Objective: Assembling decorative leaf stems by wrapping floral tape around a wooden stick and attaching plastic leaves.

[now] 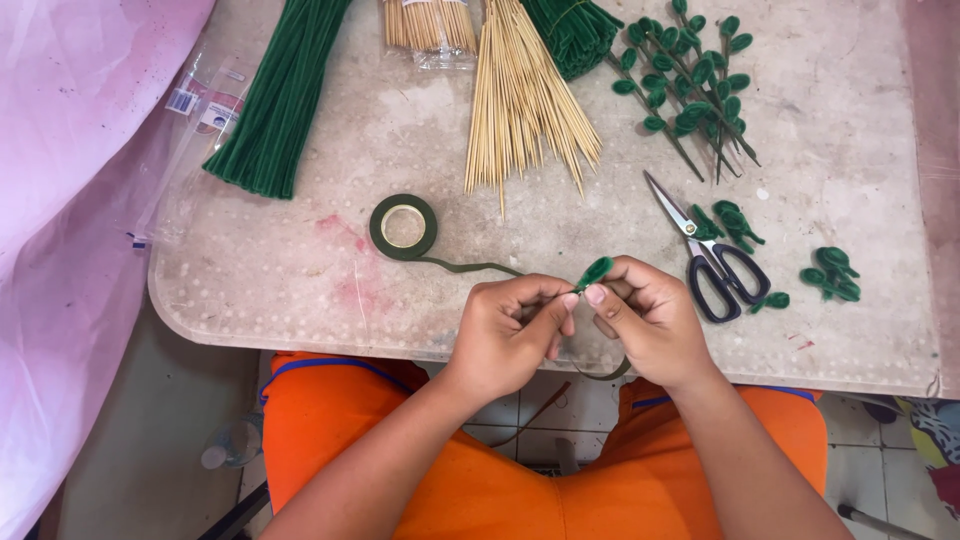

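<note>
My left hand [512,335] and my right hand [650,318] meet over the table's near edge, both pinching a small green pipe-cleaner leaf [595,271] that sticks up between the fingertips. A strip of dark green floral tape [470,266] runs from the roll [403,226] to my hands and loops out below my right hand. The fingers of both hands are closed around the leaf's stem, which is hidden.
On the worn table [300,290] lie a bundle of green pipe cleaners [275,100], fanned bamboo skewers [520,100], finished leafy stems [690,85], loose green leaves [830,272] and black-handled scissors [715,265]. Pink plastic sheeting [70,180] hangs at the left. Orange-clad legs are below.
</note>
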